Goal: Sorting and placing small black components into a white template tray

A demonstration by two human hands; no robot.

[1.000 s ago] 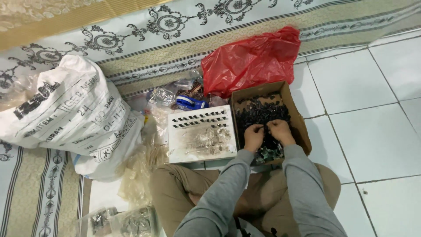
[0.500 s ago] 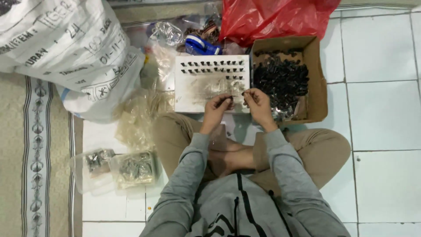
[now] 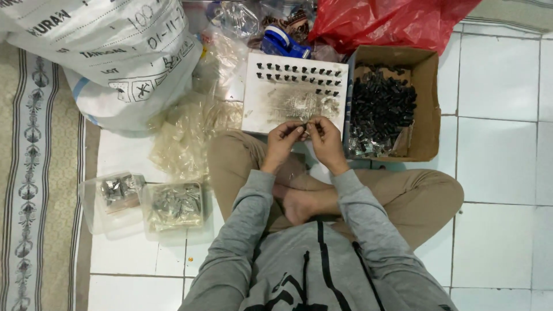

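My left hand and my right hand meet in front of my crossed legs, fingertips pinched together on a small dark part. Just beyond them lies a white foam board with two rows of small black parts stuck upright along its far edge and a pile of small metal bits in its middle. To the right stands an open cardboard box full of black parts.
A large white printed sack lies at the upper left and a red plastic bag behind the box. Crumpled clear bags and two clear bags of metal parts sit to my left on white tiles. A patterned mat runs along the left.
Both hands came out of the cardboard box and moved left and toward me, in front of the foam board. The view has tilted down toward my lap.
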